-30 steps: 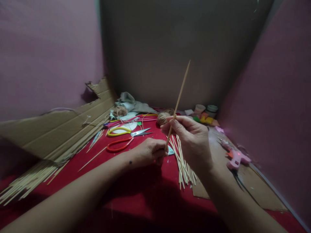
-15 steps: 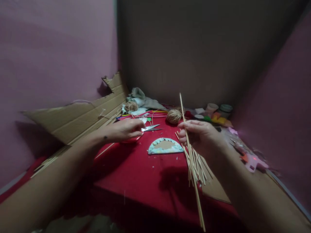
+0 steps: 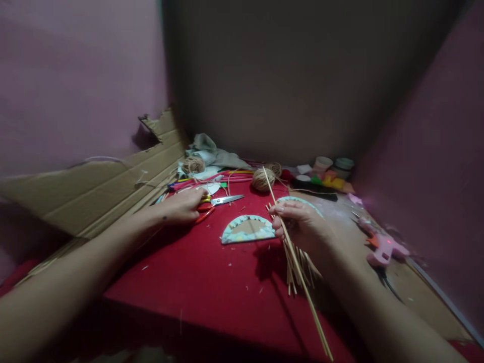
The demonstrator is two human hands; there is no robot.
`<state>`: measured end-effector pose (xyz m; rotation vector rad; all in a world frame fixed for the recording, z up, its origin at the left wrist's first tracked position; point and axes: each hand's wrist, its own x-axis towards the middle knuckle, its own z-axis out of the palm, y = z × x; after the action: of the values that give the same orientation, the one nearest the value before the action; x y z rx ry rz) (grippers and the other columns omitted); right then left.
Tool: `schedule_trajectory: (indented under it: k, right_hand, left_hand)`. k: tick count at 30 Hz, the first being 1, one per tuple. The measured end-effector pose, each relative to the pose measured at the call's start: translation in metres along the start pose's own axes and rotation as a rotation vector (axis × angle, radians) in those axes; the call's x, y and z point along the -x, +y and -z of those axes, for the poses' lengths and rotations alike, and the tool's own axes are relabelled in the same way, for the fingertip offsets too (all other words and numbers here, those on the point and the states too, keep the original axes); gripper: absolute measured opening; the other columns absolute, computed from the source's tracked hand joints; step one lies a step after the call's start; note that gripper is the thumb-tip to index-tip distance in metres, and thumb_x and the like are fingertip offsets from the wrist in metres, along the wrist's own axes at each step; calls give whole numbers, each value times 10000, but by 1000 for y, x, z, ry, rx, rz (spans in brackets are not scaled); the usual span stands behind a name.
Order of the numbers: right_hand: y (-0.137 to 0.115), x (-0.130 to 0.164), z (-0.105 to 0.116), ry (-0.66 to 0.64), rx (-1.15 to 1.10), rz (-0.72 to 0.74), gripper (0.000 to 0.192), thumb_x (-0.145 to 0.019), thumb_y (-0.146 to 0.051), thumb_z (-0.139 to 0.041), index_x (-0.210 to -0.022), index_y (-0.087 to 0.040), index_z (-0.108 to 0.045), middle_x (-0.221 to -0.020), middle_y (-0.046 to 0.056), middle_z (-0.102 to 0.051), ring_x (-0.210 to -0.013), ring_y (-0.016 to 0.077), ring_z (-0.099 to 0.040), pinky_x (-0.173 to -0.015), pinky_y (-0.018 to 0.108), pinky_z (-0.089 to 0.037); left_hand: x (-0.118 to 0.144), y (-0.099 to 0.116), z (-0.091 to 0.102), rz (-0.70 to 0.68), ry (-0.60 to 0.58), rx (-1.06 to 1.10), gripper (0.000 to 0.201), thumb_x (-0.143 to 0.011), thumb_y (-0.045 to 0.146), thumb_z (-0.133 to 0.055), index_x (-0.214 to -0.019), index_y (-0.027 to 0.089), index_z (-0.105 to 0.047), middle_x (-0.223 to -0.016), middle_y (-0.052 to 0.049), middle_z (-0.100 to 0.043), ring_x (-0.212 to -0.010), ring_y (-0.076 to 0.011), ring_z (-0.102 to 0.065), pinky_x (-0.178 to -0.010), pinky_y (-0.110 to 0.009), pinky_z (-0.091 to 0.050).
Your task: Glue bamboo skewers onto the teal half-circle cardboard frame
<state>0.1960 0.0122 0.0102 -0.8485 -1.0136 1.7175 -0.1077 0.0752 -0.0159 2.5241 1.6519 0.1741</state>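
The right hand (image 3: 302, 227) pinched a long thin bamboo skewer (image 3: 295, 262) between thumb and fingers, the stick slanting from near the twine balls down toward the bench's near edge. It hovered over a loose heap of short cut bamboo sticks (image 3: 298, 269) lying on the red cloth-covered bench (image 3: 204, 282). The left hand (image 3: 185, 205) reached out flat over the orange-and-yellow-handled scissors (image 3: 217, 201), fingers curled on the handles; grip looked closed on them, though the handles were mostly hidden. Between the hands lay a half-round cardboard piece edged in pale blue fabric (image 3: 247, 229), touching neither hand. A second similar half-round (image 3: 298, 200) sat just behind the right hand. A round ball of tan jute twine (image 3: 262, 179) stood farther back, another smaller one (image 3: 193, 165) to the left near a crumpled grey cloth (image 3: 212, 151). A pink glue gun (image 3: 383, 247) lay to the right on flat brown cardboard (image 3: 401, 282). A torn corrugated cardboard sheet (image 3: 106, 186) leaned on the left wall.
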Motion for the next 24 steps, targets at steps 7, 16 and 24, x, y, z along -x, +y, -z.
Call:
schedule_trajectory:
  k: [7,16,24]
  right_hand:
    - [-2,2,4,-67,43,56,79,-711,-195,-723,-692,-124,-693,-509,6,-654,-410,75,-571,-424,158,-443]
    - [-9,14,1,-190,50,41,100,-714,-244,-731,-713,-145,-711,-491,4,-675,-377,92,-598,-376,149,-448]
    - [-9,17,-3,-230,1,78,78,-736,-221,-720,-710,-148,-723,-492,-2,-681,-380,74,-602,-391,122,-453]
  left_hand:
    - [10,10,16,-62,82,171,495,-856,507,-465,-1205,159,-522,-784,-54,-613,-683,-201,-558,-630,-312,-418]
    - [31,66,25,-349,-117,373,414,-977,424,-409,-1344,239,-451,-1313,-86,-582,-1118,-225,-571,-965,-308,-453]
    - [33,63,22,-319,-135,455,382,-961,418,-461,-1311,266,-482,-1285,-65,-597,-1103,-224,-571,-930,-292,-464]
